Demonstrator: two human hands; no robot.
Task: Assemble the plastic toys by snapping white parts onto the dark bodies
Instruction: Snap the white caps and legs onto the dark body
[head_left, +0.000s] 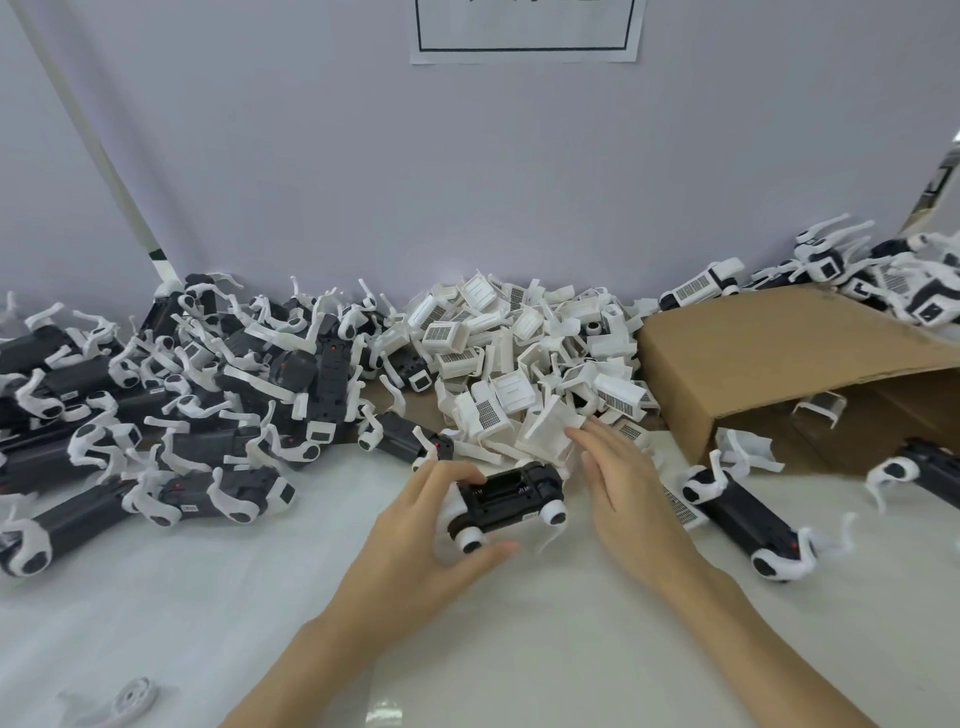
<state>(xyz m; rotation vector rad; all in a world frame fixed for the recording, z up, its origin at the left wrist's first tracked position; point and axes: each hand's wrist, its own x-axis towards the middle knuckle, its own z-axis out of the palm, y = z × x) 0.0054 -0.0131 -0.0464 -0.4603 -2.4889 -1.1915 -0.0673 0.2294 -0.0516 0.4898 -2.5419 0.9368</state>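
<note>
Fingers (457, 475) of the left hand (426, 540) were curled over the far edge of a dark toy body (511, 496), with the thumb under its near edge, holding it just above the table (467, 649) at centre; the right hand (623, 483) lay open with straight fingers, its tips touching a white shell part (548, 428) at the near edge of the pile of white parts (524, 353). Likely risks: the loosely heaped pile could slide when one shell was drawn out, pushing parts against the held body; interlocked shells might come up together; and a shell pressed on the wrong way round (orientation cannot be read here) might fail to snap or strain its clips. The held body was black and elongated, its recessed face turned upward, with white round-jointed legs already fitted at its corners. Unfinished bodies (156, 415) were heaped at left, a tipped cardboard box (779, 364) stood at right, and shelled toys (883, 270) lay behind it.
</note>
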